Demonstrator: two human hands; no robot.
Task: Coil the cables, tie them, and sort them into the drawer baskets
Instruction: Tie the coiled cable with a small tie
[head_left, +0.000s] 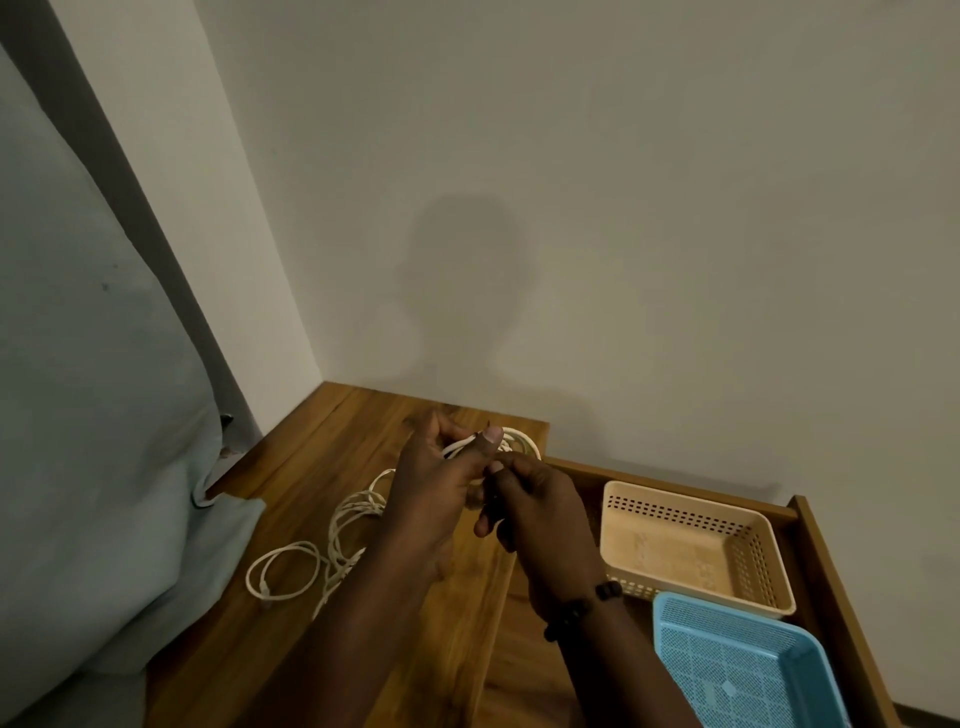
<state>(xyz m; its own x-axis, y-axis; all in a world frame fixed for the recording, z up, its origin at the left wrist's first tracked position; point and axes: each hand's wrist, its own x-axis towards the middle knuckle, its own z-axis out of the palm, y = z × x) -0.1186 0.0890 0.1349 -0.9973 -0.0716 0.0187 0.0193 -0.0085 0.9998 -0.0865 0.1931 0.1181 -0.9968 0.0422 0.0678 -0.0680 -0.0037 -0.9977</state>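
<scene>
Coiling/tying step: left hand (441, 478) grips coil (511, 441), right hand (530, 506) pinches at it; next, bind, then beige basket (691, 545)

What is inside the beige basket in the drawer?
The beige basket shows only its bare floor; no cable lies in it. Its near corner is hidden by the blue basket.

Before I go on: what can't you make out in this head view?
- Coil held in left hand: mostly hidden behind both hands; tie not visible.
- Right hand grip: what it pinches is too small to tell.
- Blue basket: cut off by the bottom edge.
- Loose cables: plug types too small.
</scene>
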